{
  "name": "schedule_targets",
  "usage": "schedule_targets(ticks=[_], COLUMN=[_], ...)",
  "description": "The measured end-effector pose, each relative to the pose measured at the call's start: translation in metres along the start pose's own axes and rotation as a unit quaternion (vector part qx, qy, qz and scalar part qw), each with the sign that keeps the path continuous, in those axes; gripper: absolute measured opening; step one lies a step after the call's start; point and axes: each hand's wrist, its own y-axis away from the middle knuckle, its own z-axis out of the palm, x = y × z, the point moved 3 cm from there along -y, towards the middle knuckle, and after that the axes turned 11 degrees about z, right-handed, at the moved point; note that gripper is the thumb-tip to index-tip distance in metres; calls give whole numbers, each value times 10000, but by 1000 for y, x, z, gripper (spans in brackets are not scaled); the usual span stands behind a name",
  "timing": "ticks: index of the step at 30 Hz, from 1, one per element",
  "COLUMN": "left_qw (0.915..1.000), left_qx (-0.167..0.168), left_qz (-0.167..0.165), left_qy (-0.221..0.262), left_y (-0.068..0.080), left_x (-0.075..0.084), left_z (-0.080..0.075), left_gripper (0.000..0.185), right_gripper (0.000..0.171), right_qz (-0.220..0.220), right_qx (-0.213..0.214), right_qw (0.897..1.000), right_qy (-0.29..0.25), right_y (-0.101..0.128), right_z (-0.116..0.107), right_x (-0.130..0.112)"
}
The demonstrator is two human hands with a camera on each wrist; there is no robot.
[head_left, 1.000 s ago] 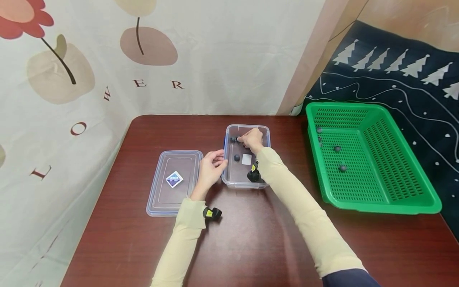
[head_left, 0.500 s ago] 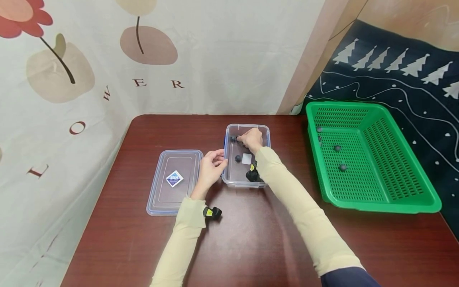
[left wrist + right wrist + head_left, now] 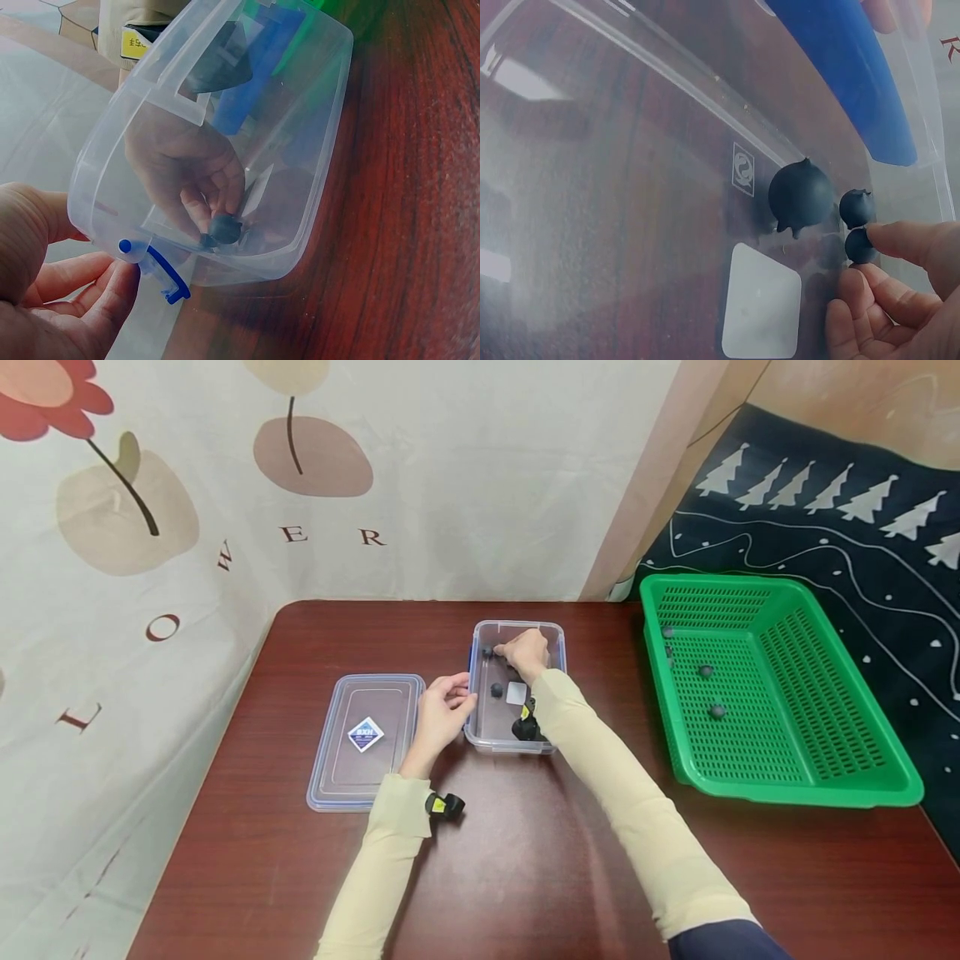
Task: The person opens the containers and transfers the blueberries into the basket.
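Observation:
A clear plastic box (image 3: 482, 737) stands open on the dark red table. My right hand (image 3: 504, 650) reaches into its far end and pinches a small dark blue berry (image 3: 861, 246) between thumb and fingertips (image 3: 904, 238). A bigger berry (image 3: 801, 195) and a small one (image 3: 856, 208) lie just beside it on the box floor. Another berry (image 3: 496, 690) lies mid-box near a white label (image 3: 516, 692). My left hand (image 3: 459, 696) holds the box's left rim, fingers by the blue latch (image 3: 163, 271). Through the box wall the left wrist view shows the right hand (image 3: 196, 169) with the berry (image 3: 225, 229).
The box's lid (image 3: 366, 739) lies flat to the left of the box. A green slotted basket (image 3: 795, 785) with several dark berries (image 3: 717, 711) sits at the table's right edge. A patterned curtain hangs behind the table.

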Motion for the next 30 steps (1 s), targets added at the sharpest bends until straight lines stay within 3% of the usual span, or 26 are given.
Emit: schedule_targets(ticks=[13, 23, 30], left_qw=[10000, 10000, 10000], left_qx=[1, -19, -19], left_qz=[-47, -72, -55], left_qy=[-24, -57, -42], left_y=[0, 0, 0], left_x=[0, 0, -2], left_z=[1, 0, 0], left_gripper=[31, 31, 31], right_gripper=[17, 19, 23], right_qz=[283, -17, -211], right_qx=[-403, -732, -1017], right_qw=[9987, 9960, 9898], right_qy=[-95, -520, -974], right_y=[-2, 5, 16], right_z=[-9, -28, -55], right_x=[0, -9, -22])
